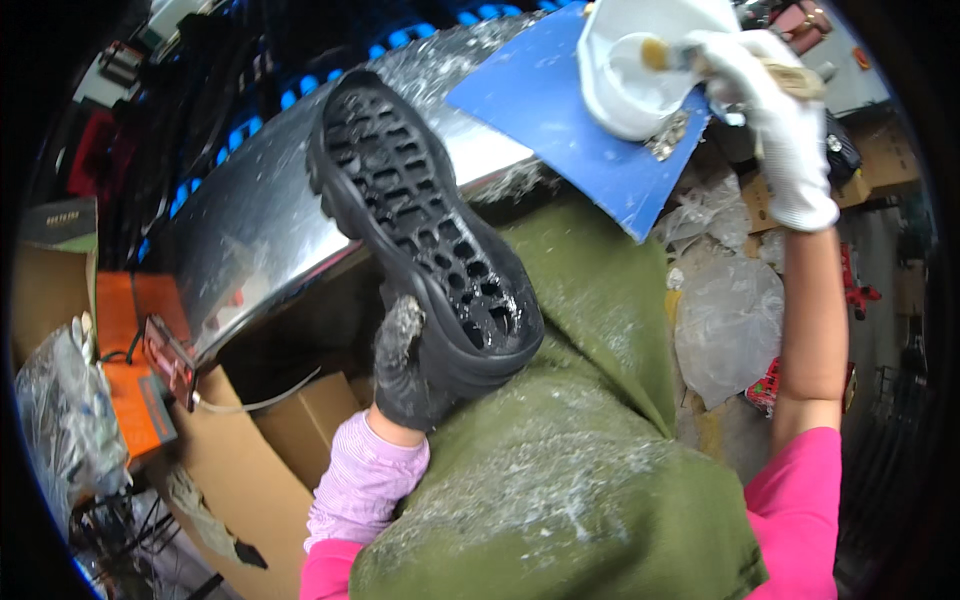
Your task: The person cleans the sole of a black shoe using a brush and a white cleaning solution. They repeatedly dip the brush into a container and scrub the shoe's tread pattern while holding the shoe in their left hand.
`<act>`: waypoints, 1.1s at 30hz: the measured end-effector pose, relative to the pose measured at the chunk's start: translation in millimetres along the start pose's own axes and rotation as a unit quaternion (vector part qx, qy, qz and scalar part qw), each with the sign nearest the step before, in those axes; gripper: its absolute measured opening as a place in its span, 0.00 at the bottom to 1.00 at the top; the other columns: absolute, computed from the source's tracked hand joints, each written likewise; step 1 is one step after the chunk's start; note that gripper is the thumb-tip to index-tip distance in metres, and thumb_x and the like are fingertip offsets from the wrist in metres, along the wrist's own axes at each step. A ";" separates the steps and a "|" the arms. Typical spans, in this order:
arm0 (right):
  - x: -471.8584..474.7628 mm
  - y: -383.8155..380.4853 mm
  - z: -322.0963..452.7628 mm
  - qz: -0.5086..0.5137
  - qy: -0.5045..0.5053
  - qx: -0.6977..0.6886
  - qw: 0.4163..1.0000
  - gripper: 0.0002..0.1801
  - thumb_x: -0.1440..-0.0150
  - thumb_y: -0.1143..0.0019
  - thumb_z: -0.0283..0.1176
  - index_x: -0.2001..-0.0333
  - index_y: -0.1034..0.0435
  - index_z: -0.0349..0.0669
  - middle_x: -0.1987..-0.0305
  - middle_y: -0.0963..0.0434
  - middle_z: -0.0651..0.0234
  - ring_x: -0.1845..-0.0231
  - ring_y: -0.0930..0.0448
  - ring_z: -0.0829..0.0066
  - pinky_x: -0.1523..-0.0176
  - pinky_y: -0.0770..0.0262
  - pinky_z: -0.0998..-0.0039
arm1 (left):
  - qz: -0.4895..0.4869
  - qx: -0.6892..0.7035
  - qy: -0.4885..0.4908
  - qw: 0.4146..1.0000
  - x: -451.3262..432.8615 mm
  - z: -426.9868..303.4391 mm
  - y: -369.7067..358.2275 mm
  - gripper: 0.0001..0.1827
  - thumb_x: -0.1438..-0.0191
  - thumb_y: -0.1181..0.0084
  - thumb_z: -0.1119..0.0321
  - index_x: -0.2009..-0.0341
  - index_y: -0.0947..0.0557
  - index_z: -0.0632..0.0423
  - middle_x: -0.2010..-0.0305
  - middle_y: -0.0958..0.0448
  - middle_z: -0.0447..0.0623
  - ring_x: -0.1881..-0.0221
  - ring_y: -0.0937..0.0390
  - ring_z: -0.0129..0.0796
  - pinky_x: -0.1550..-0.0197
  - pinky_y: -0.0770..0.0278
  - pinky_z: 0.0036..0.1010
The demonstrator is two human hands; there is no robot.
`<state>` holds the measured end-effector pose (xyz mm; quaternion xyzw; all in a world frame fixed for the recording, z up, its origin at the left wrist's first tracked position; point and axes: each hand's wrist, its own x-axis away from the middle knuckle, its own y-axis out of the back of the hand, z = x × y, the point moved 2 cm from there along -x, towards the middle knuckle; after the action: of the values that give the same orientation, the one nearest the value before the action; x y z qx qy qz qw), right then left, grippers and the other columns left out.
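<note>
My left hand (411, 375), in a dark, glue-crusted glove, grips the heel end of a black shoe sole (420, 225). The sole's hollow, gridded inner side faces up, and wet, shiny patches show at the heel. My right hand (772, 112), in a white knit glove, holds a brush (666, 56) by its handle. The bristles are over a white plastic container (589, 82) with whitish liquid inside. That container stands on a blue sheet (517, 90), beside a clump of dried residue (666, 136).
A shiny metal worktop (255, 225) curves behind the sole. An olive apron (555, 480) with whitish smears covers my lap. Cardboard boxes (247, 480) and an orange box (135, 375) stand at the left. Clear plastic bags (727, 322) lie on the floor at the right.
</note>
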<state>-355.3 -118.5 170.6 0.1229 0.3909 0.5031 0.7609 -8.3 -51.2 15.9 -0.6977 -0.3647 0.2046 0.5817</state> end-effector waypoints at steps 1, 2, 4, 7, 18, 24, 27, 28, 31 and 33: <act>0.5 -2.7 -14.3 0.018 -0.024 0.015 0.999 0.12 0.31 0.40 0.36 0.54 0.16 0.42 0.64 0.16 0.78 0.68 0.24 0.89 0.60 0.26 0.82 | -0.014 -0.006 -0.025 1.000 -3.5 8.9 -1.5 0.41 0.38 0.39 0.47 0.26 0.34 0.52 0.24 0.35 0.62 0.25 0.36 0.60 0.22 0.41 0.58; 2.5 -1.3 -18.4 0.008 -0.023 -0.026 0.999 0.12 0.32 0.40 0.35 0.54 0.16 0.40 0.63 0.17 0.77 0.68 0.24 0.89 0.60 0.26 0.82 | -0.013 0.005 -0.027 1.000 -4.2 14.9 3.6 0.40 0.38 0.40 0.47 0.26 0.33 0.52 0.24 0.36 0.61 0.25 0.37 0.60 0.22 0.41 0.58; 12.2 -3.8 -22.9 -0.004 -0.023 -0.117 0.993 0.12 0.32 0.41 0.33 0.55 0.16 0.37 0.62 0.17 0.74 0.67 0.23 0.87 0.59 0.24 0.81 | -0.026 0.009 -0.027 0.999 -5.4 22.7 -1.6 0.37 0.37 0.40 0.49 0.28 0.30 0.51 0.25 0.34 0.58 0.26 0.35 0.57 0.22 0.39 0.56; 32.4 11.7 -27.6 -0.037 -0.038 -0.201 0.978 0.15 0.30 0.46 0.30 0.46 0.21 0.34 0.53 0.16 0.67 0.64 0.21 0.84 0.57 0.23 0.78 | -0.052 -0.037 -0.021 0.998 -6.8 31.9 -11.8 0.36 0.37 0.40 0.50 0.29 0.30 0.50 0.28 0.31 0.56 0.29 0.32 0.54 0.24 0.35 0.53; 36.8 -149.4 51.0 0.093 0.124 -0.164 0.974 0.11 0.34 0.39 0.31 0.51 0.19 0.39 0.58 0.15 0.66 0.59 0.15 0.69 0.53 0.19 0.69 | 0.000 -0.129 0.044 0.991 2.0 72.2 14.3 0.29 0.22 0.64 0.55 0.24 0.42 0.56 0.26 0.37 0.52 0.27 0.35 0.37 0.23 0.35 0.28; 78.0 -75.6 54.8 0.258 0.074 -0.220 0.938 0.08 0.39 0.33 0.29 0.62 0.19 0.34 0.59 0.14 0.59 0.60 0.15 0.68 0.54 0.18 0.67 | 0.110 -0.021 0.022 0.993 -8.6 61.3 26.6 0.29 0.23 0.60 0.55 0.24 0.42 0.54 0.25 0.38 0.51 0.27 0.35 0.36 0.22 0.37 0.27; 57.7 -70.0 67.3 0.227 -0.069 -0.286 0.928 0.10 0.34 0.35 0.31 0.58 0.19 0.34 0.59 0.14 0.61 0.60 0.17 0.79 0.51 0.19 0.73 | 0.068 0.305 0.125 0.942 -4.4 61.1 21.4 0.30 0.25 0.57 0.53 0.26 0.38 0.55 0.27 0.35 0.53 0.29 0.31 0.38 0.25 0.32 0.31; 48.7 -88.6 61.3 0.216 -0.026 -0.260 0.941 0.09 0.34 0.36 0.30 0.57 0.19 0.34 0.58 0.14 0.64 0.59 0.17 0.79 0.51 0.19 0.74 | 0.028 0.463 0.167 0.870 2.6 58.8 15.2 0.32 0.26 0.55 0.49 0.27 0.36 0.56 0.28 0.33 0.54 0.30 0.29 0.39 0.26 0.30 0.34; 25.1 -144.5 33.4 0.141 0.127 -0.209 0.959 0.09 0.33 0.38 0.28 0.54 0.20 0.34 0.55 0.13 0.67 0.57 0.16 0.78 0.50 0.19 0.75 | 0.009 0.363 0.133 0.922 13.9 41.7 -16.7 0.34 0.27 0.53 0.45 0.27 0.36 0.54 0.28 0.32 0.54 0.30 0.29 0.42 0.27 0.28 0.40; 27.2 -144.8 42.5 0.084 0.262 0.047 0.960 0.10 0.39 0.32 0.26 0.54 0.19 0.38 0.57 0.14 0.65 0.57 0.15 0.71 0.50 0.21 0.72 | 0.031 0.171 0.072 0.982 11.5 29.3 -21.7 0.36 0.28 0.54 0.43 0.26 0.37 0.53 0.27 0.33 0.57 0.30 0.29 0.46 0.28 0.27 0.45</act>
<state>-222.7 -153.4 101.9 0.0547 0.5885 0.5606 0.5800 -27.5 -22.0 31.3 -0.6119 -0.2601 0.2307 0.7104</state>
